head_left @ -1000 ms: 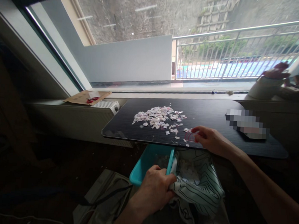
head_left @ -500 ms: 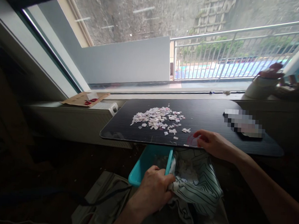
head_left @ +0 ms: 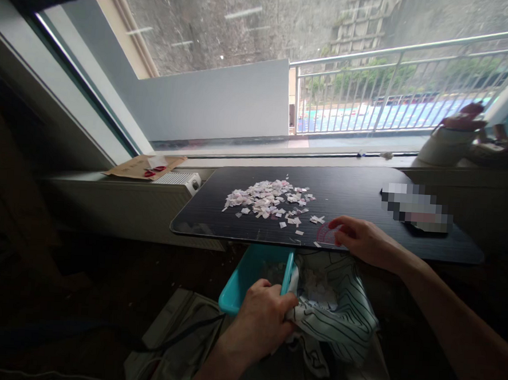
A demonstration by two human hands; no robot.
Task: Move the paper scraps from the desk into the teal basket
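Note:
A heap of small white and pink paper scraps (head_left: 267,200) lies on a black tabletop (head_left: 352,196). My right hand (head_left: 363,241) rests at the table's front edge, fingers closed on a small clear protractor with red markings (head_left: 326,236). Below the table, my left hand (head_left: 263,322) grips the rim of a teal plastic bin (head_left: 249,273) together with a white, black-striped cloth (head_left: 341,316) draped in it. Paper scraps show inside the cloth.
A blurred flat object (head_left: 416,208) lies at the table's right. Red scissors on a brown envelope (head_left: 146,166) sit on the sill at left, by a white heater (head_left: 177,179). A white pot (head_left: 443,147) stands at right. Window and railing are behind.
My right hand has drawn the protractor a little toward the table's front edge, leaving a few scraps behind. My left hand keeps its hold on the bin and cloth.

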